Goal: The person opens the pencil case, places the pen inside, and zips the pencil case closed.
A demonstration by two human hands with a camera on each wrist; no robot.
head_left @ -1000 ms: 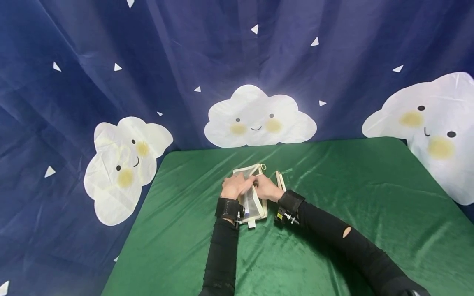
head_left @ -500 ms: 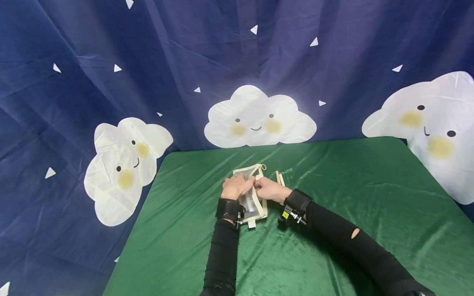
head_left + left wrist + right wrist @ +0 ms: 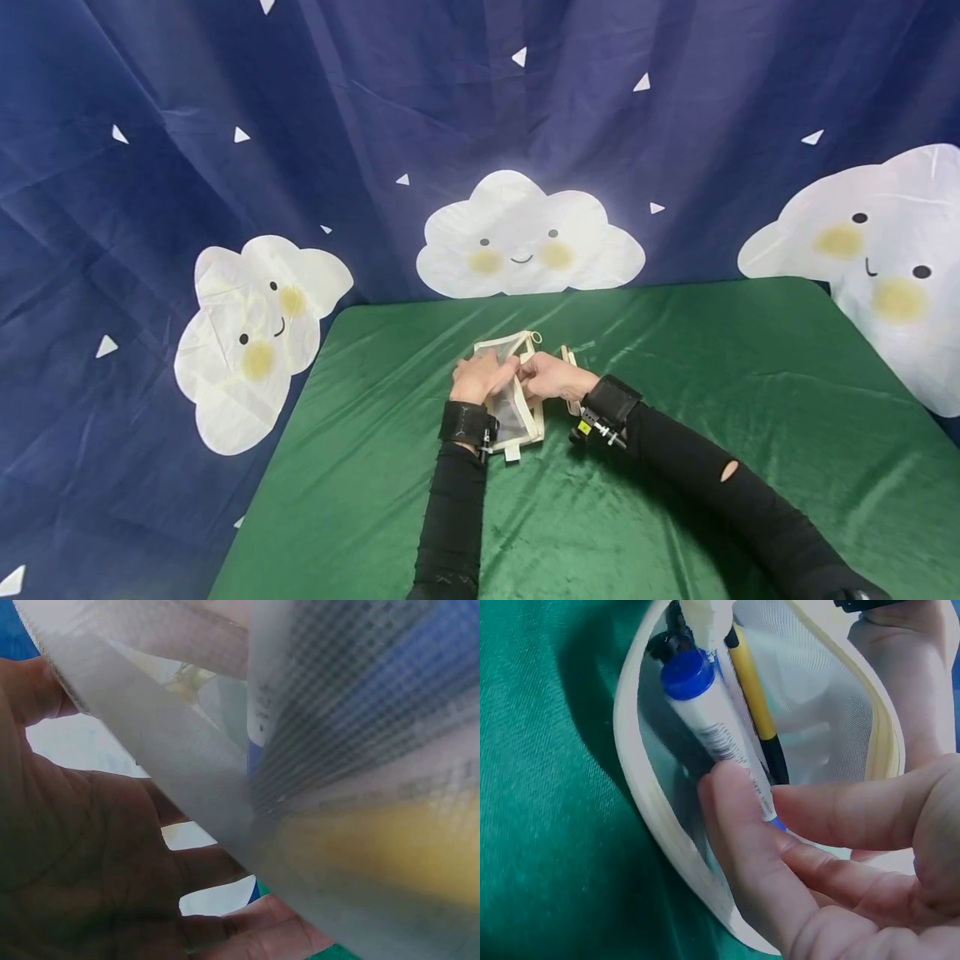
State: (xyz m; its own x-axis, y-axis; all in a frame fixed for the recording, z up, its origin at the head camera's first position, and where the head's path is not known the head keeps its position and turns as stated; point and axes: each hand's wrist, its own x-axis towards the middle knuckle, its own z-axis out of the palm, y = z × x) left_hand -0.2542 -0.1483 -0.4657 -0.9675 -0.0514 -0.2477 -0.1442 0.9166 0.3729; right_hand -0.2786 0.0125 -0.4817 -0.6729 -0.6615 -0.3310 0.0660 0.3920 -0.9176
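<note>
A see-through mesh pouch point(image 3: 512, 423) with cream trim lies on the green cloth, its mouth spread on the right side. My left hand point(image 3: 480, 379) holds the pouch by its upper edge; in the left wrist view its thumb is at the rim and its fingers lie behind the mesh. Reaching into the mouth, my right hand point(image 3: 551, 377) pinches a white marker point(image 3: 720, 727) with a blue cap between thumb and fingers. Beside the marker inside the pouch is a yellow and black pen point(image 3: 754, 690). A dark item point(image 3: 667, 645) near the cap is only partly seen.
Thin pale sticks or pens point(image 3: 567, 357) lie on the green cloth point(image 3: 675, 358) just right of the pouch, partly behind the right hand. A ring zipper pull point(image 3: 536, 337) is at the pouch's far corner. A blue curtain point(image 3: 360, 100) with clouds surrounds the cloth.
My right hand and forearm have shifted a little to the right. The blue marker end seen through the mesh near the pouch's front no longer shows there. The left hand has stayed in place.
</note>
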